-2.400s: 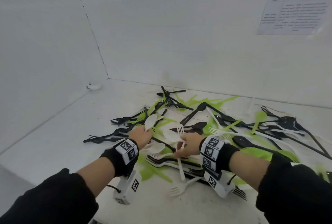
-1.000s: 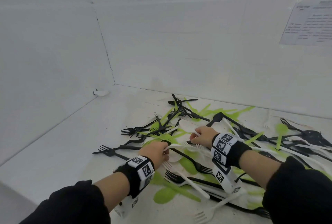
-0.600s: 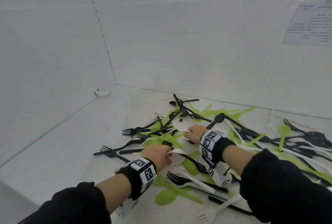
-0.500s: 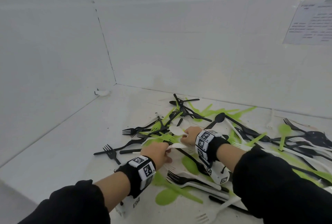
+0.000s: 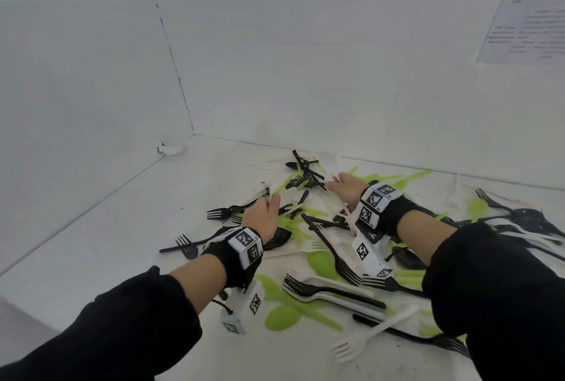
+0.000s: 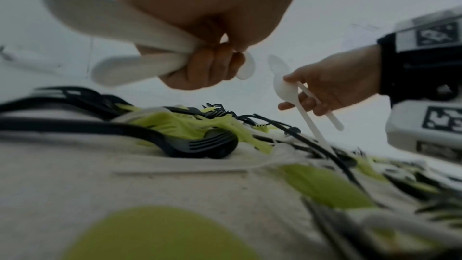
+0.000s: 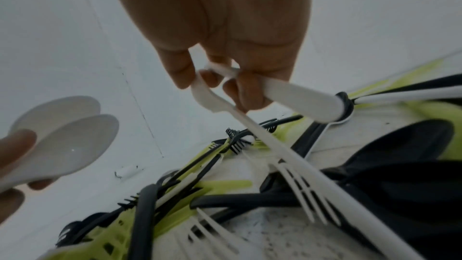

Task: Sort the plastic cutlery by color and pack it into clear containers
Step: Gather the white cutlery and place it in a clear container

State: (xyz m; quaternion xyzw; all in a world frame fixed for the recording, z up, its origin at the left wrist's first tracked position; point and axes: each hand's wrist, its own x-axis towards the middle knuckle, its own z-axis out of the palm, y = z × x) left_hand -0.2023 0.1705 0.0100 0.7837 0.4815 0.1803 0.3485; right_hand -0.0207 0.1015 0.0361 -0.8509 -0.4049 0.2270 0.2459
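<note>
White spoons (image 6: 120, 46) are gripped in the left hand (image 5: 263, 218); more white spoons (image 6: 285, 88) are pinched in the right hand (image 5: 347, 188) — both above the mixed cutlery pile (image 5: 321, 246) on the tabletop (image 5: 107, 243).

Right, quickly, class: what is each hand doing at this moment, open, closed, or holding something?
Left hand: closed on a bunch of white spoons.
Right hand: closed on white cutlery, spoons as far as the left wrist view shows.
</note>
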